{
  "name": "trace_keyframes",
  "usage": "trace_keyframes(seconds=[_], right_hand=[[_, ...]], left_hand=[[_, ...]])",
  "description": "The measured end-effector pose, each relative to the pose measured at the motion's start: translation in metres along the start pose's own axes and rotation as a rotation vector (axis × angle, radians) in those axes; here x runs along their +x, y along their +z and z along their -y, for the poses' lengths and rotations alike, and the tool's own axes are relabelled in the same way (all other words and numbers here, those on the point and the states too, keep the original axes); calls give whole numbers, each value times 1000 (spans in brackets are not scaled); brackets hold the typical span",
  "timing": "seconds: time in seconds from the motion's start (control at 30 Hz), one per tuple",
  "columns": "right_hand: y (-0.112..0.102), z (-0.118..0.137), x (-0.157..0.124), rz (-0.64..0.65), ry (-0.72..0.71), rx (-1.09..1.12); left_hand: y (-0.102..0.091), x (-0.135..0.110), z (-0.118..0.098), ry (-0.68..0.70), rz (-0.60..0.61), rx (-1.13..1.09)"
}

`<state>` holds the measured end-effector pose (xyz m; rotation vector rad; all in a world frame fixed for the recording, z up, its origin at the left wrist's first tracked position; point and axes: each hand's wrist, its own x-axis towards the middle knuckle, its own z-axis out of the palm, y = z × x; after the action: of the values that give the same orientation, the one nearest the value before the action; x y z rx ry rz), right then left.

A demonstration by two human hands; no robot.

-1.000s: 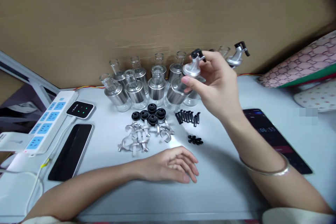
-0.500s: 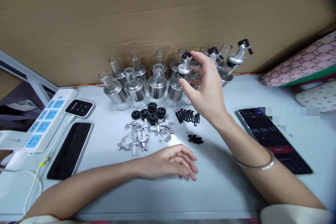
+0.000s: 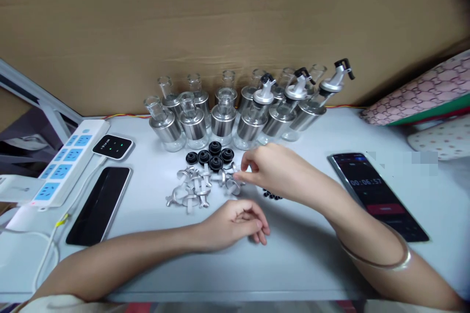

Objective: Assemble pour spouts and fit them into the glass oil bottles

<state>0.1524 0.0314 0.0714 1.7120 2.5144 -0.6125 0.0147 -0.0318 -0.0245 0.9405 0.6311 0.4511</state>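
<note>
1. Fingers of the right hand [image 3: 275,170] reach the rightmost silver spouts [image 3: 232,187] on the table [image 3: 220,279]; cannot tell if pinching
2. Left hand [image 3: 233,225] lies near, loosely curled
3. Overlapping silver spouts could drag neighbours if pulled sideways

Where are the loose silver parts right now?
In the head view, the silver parts lie left of centre on the table, nearer than the black stoppers, with the right hand at their right edge.
</note>
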Motion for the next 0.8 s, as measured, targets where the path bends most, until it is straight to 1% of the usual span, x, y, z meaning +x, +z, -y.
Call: trace_keyframes(seconds=[0.13, 0.3, 0.4, 0.5, 0.57, 0.67, 0.73, 0.8], right_hand=[[10, 7, 4, 36, -13, -37], [21, 1, 2, 44, 5, -55], [27, -5, -4, 54, 17, 31], [36, -12, -12, 70, 36, 196], [45, -18, -17, 45, 44, 296], [54, -26, -23, -36, 44, 357], [55, -30, -26, -81, 32, 379], [53, -35, -29, -121, 15, 402]], left_hand=[[0, -1, 0, 4, 4, 29], [0, -1, 0, 2, 14, 16], [-1, -1, -1, -3, 20, 19], [-2, -1, -3, -13, 33, 32], [-3, 0, -3, -17, 43, 48], [-2, 1, -2, -22, 50, 59], [-1, 0, 0, -20, 45, 52], [-1, -2, 1, -10, 11, 55]])
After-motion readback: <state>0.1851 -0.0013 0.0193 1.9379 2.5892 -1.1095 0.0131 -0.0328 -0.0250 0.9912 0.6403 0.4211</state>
